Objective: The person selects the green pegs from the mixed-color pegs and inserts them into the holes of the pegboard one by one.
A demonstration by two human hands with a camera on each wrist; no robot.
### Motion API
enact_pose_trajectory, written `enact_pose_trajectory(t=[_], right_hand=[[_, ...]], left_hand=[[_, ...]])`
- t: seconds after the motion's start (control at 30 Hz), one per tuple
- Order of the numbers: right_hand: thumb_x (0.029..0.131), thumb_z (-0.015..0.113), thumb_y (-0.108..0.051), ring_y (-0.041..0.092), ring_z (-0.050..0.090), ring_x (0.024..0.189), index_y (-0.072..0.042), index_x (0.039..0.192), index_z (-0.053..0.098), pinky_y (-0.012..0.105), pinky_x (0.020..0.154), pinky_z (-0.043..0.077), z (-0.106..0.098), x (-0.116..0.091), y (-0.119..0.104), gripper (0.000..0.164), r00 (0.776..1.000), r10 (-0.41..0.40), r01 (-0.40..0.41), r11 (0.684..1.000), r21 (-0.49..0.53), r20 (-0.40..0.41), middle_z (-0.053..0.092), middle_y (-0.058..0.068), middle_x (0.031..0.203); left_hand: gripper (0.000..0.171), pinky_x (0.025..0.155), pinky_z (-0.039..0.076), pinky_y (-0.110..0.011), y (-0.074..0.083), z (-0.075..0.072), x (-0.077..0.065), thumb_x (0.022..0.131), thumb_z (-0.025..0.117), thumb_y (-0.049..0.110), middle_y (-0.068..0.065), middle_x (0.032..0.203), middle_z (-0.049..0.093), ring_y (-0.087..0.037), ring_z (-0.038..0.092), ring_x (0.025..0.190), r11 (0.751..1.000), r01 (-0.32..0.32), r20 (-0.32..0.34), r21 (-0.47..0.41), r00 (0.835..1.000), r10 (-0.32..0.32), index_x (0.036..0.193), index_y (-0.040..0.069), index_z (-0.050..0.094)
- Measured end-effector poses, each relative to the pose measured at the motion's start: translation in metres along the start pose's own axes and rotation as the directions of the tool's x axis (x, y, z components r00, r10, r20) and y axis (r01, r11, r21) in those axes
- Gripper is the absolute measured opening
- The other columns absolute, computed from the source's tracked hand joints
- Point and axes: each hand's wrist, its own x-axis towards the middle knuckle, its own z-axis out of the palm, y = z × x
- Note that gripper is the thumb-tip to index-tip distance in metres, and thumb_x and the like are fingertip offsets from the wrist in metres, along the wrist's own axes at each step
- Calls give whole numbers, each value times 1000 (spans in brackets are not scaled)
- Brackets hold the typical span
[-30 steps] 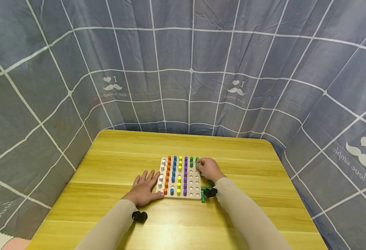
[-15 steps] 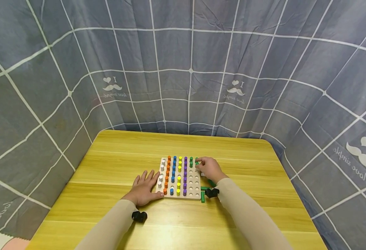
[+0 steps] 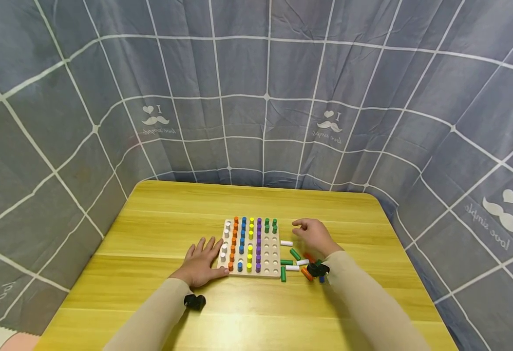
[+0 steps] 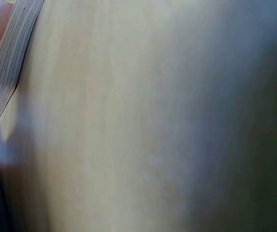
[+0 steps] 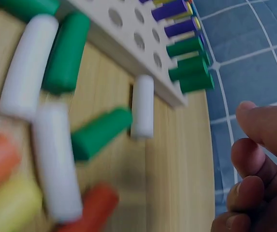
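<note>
Wooden pegboard [image 3: 271, 250] lies flat on the table [image 3: 186, 204] in the lower centre of the head view, with white pegs [image 3: 224, 247], orange pegs [image 3: 234, 241], blue pegs [image 3: 241, 249], yellow pegs [image 3: 250, 235] and purple pegs [image 3: 258, 242] standing in columns, and 4 green pegs [image 3: 275, 229] at its upper right, above rows of bare holes. The left hand [image 3: 198, 266] lies flat with its fingers spread wide and grips nothing; its thumb and index finger reach the board's left edge. The right hand [image 3: 317, 236], right of the board in the head view, is partly open, thumb and index fingertips apart, with nothing in its grasp. Near it, a loose white peg [image 3: 286, 243] lies just beside the board's right edge; below are 3 loose green pegs [image 3: 295, 254], 2 other loose white pegs [image 3: 292, 268] and a loose orange peg [image 3: 306, 274]. At the lower left of the right wrist view, a loose yellow peg [image 5: 12, 205] shows blurred. A grey curtain [image 3: 243, 117] with white lines fills the head view's upper part.
</note>
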Motion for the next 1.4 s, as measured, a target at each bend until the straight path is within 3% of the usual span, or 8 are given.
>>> enact_pose_trajectory(t=[0.2,0.6,0.83,1.03,1.4], right_hand=[[102,69,-19,17,50,65,-4,132,73,32,63,42,-18,-12,18,34,999,-16,17,999,-29,39,65,10,80],[100,71,-17,17,52,66,-8,129,75,29,61,42,-35,-36,45,31,993,-7,14,998,-62,117,63,3,76],[100,71,-21,16,51,66,-11,131,75,27,58,41,-36,-47,58,32,978,42,-37,999,-30,205,62,3,77],[98,73,-20,13,49,65,-8,131,75,24,59,39,-35,-54,68,35,963,37,-39,999,4,265,61,2,75],[98,72,-11,16,51,69,-4,128,75,24,61,41,-31,-62,76,31,956,50,-66,997,45,289,65,4,79]], left_hand=[[105,127,-2,-70,0,-3,1,92,60,75,-20,177,12,-49,0,163,1000,2,0,7,1000,-2,171,21,17],[102,128,-1,-69,-5,-6,2,95,61,71,-17,177,11,-48,-2,163,999,31,22,31,999,-32,171,20,15],[101,128,-1,-68,-6,-5,1,95,61,70,-17,177,11,-47,-2,163,999,34,26,39,999,-35,171,21,16],[101,128,-1,-68,-2,-5,1,95,63,69,-18,177,12,-47,-1,163,999,31,31,22,999,-31,171,21,17],[102,128,-1,-69,0,-1,1,94,63,70,-18,177,12,-48,-1,163,1000,19,19,13,1000,-19,171,21,18]])
